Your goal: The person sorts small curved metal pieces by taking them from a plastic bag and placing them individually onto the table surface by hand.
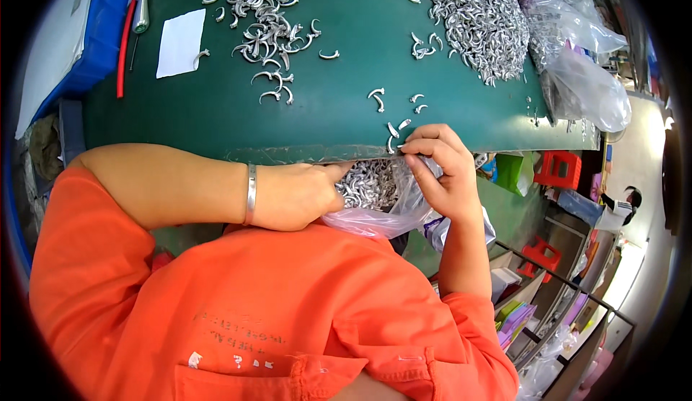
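Observation:
A clear, pinkish plastic bag (pixel 375 222) full of small curved silvery metal pieces (pixel 369 185) lies open against the table's near edge. My left hand (pixel 292 195), below a metal bracelet, is closed on the bag's left rim; some fingers are hidden. At the bag's right side, just over the table edge, my right hand (pixel 448 170) pinches a small metal piece (pixel 401 146) between thumb and forefinger. Beside those fingertips lie a few loose curved pieces (pixel 393 131). Farther in, others (pixel 377 98) are scattered on the green tabletop (pixel 317 113).
A large heap of metal pieces (pixel 476 23) covers the far right, beside plastic bags (pixel 587 84). A smaller pile (pixel 270 30) lies far left, near white paper (pixel 180 44), a red rod (pixel 126 48) and a blue tray (pixel 101 33). Red stools (pixel 557 169) stand at right.

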The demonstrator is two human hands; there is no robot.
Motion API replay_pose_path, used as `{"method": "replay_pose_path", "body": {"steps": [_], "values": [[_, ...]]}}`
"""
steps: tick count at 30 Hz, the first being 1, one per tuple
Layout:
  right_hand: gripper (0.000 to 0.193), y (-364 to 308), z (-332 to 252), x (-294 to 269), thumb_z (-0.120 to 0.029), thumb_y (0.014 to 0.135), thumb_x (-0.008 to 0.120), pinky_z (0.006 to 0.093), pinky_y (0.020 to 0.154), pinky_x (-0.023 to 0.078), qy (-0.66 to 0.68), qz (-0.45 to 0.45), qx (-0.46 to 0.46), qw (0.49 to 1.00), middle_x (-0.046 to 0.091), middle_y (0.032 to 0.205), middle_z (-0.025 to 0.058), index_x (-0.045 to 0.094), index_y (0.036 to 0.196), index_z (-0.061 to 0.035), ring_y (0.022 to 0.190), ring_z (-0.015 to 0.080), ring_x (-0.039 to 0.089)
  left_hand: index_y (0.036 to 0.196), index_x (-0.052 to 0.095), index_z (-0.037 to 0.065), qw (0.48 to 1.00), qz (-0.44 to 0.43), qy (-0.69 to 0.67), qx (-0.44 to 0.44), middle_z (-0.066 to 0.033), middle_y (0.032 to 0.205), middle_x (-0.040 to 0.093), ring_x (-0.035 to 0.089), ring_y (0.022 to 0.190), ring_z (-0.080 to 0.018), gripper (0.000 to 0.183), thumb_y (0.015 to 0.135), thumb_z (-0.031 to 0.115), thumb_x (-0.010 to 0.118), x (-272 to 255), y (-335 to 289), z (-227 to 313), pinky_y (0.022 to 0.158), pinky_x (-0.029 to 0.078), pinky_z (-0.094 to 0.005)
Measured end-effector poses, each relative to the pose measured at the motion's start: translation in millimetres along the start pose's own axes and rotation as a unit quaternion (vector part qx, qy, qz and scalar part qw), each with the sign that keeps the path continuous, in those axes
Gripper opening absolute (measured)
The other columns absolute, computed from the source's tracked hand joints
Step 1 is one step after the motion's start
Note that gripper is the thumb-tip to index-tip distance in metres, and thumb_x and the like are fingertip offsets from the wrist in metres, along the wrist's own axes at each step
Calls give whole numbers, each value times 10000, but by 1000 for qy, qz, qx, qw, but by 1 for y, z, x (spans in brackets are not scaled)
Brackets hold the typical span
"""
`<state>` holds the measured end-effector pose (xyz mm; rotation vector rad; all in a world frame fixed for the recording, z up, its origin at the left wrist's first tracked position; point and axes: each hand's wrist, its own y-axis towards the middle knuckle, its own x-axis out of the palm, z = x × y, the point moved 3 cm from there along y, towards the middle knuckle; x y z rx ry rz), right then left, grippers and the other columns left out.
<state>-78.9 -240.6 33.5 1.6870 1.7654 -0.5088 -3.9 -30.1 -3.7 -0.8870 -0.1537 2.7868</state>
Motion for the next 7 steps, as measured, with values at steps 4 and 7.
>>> {"method": "replay_pose_path", "body": {"steps": [4, 7], "values": [[387, 11, -17, 22, -47, 714, 769, 389, 842, 463, -128, 56, -44, 989, 591, 1070, 131, 637, 1078, -36, 987, 315, 557, 903, 677, -13, 999, 30, 19, 15, -389, 1327, 365, 603, 1016, -456, 167, 772, 64, 608, 5, -1, -2, 906, 497, -449], [403, -2, -14, 26, -41, 705, 773, 401, 866, 459, -11, -43, -90, 995, 591, 1080, 128, 653, 1089, -58, 1002, 312, 551, 928, 697, 7, 999, 32, 2, 27, -374, 1311, 408, 599, 1049, -455, 185, 788, 88, 607, 2, -2, -2, 915, 489, -428]]}}
